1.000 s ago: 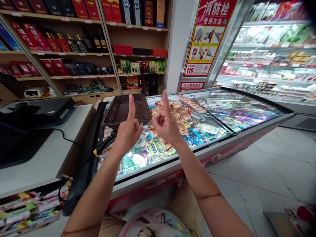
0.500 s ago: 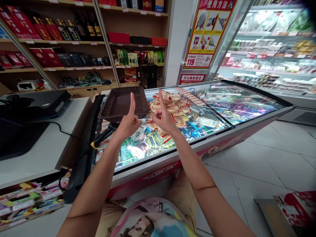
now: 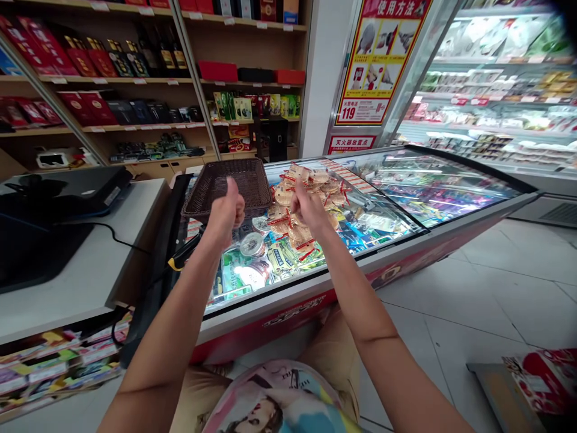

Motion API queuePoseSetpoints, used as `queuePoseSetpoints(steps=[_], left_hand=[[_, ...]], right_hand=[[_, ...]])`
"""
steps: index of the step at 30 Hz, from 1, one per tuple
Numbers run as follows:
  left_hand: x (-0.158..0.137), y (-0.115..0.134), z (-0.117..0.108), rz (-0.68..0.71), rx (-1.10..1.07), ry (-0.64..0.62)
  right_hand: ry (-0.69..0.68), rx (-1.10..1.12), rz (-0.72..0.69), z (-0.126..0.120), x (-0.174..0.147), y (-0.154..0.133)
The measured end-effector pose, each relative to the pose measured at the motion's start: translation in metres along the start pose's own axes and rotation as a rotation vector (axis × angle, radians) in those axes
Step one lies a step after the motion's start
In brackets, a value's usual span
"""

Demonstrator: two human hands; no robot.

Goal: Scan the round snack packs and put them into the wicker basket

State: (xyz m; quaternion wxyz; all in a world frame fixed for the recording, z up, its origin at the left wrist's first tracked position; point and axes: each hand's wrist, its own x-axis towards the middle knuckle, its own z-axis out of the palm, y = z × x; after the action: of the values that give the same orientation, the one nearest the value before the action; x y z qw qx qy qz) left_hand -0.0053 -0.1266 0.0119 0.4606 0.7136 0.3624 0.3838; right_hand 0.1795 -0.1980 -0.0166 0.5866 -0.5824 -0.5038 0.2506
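Observation:
My left hand [image 3: 228, 211] is held up in front of the brown wicker basket [image 3: 198, 191], its fingers curled into a fist and its thumb pointing up. To its right, my right hand [image 3: 307, 209] makes the same shape, thumb raised and fingers folded. Both look free of any object. Behind the right hand, packaged flat round snacks [image 3: 285, 195] with red edges lie in a pile on the freezer's glass lid [image 3: 383, 228]. Round lidded tubs [image 3: 252, 245] show between and below the hands.
A black-and-yellow handheld scanner [image 3: 177, 260] rests left of my left arm. Beside it stands a white counter [image 3: 130, 240] with a black machine [image 3: 72, 192]. Shelves of boxes and bottles [image 3: 166, 55] line the back. A box [image 3: 541, 382] sits low at right.
Both raised index fingers have folded in, and the thumbs now point up instead. My left hand has moved slightly left and my right hand slightly right. The basket and packages stay put.

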Motion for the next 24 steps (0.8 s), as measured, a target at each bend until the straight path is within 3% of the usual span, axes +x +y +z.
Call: queuePoseSetpoints(steps=[2,5,9,13,17,20,24], left_hand=[[0.015,0.024,0.000,0.015,-0.180,0.044],[0.037,0.037,0.000,-0.052,-0.225,0.028],[0.058,0.013,0.004,-0.260,-0.161,-0.079],[0.064,-0.009,0.007,-0.310,-0.242,-0.129],[0.064,-0.008,0.012,-0.329,-0.255,-0.145],[0.060,-0.008,0.014,-0.305,-0.235,-0.152],[0.040,-0.027,-0.011,-0.200,0.009,-0.026]], right_hand=[[-0.045,0.071,0.021,0.002,0.019,-0.020],[-0.106,0.114,0.015,0.009,0.046,-0.030],[-0.161,0.114,0.025,0.020,0.063,-0.014],[-0.213,0.141,0.069,0.028,0.063,0.002],[-0.264,0.147,0.099,0.034,0.064,0.004],[-0.179,0.143,0.114,0.026,0.065,0.009],[0.034,0.031,0.147,-0.016,0.051,0.035]])
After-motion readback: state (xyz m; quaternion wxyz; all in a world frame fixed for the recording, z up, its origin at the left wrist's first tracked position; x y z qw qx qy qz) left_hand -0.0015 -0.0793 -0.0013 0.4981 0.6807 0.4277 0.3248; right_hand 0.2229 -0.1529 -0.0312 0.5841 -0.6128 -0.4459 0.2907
